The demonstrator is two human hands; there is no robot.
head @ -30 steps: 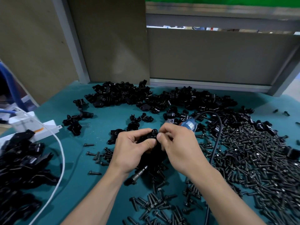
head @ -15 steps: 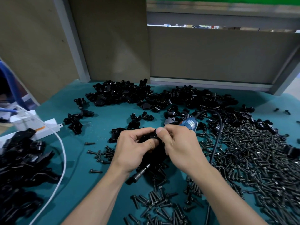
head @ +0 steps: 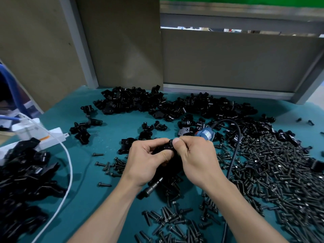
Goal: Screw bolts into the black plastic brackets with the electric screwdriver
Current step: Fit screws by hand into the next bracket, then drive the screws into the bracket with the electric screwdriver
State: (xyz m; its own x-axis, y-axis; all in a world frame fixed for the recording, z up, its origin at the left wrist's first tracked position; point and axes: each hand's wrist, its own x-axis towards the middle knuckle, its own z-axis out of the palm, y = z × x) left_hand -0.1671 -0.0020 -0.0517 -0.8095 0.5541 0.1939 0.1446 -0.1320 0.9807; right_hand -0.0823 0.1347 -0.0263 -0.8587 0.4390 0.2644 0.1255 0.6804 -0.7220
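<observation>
My left hand [head: 149,158] grips a black plastic bracket [head: 165,148] just above the table's middle. Against the bracket's top, my right hand [head: 194,158] pinches a small black bolt [head: 171,141] between thumb and forefinger. The electric screwdriver lies on the table under both hands: its blue rear end [head: 206,135] shows beyond my right hand, and its dark metal nose [head: 154,186] sticks out below my left wrist. Most of its body is hidden.
Black brackets are heaped along the back [head: 157,106] and at the left edge [head: 22,181]. Loose bolts cover the right side [head: 271,172] and the near middle [head: 171,223]. The screwdriver's black cable [head: 233,155] loops rightward. A white power strip [head: 43,137] and white cord [head: 68,165] lie left.
Both hands stay together over the bracket. The fingers of my right hand have shifted slightly at the bracket's top, where they hold the bolt.
</observation>
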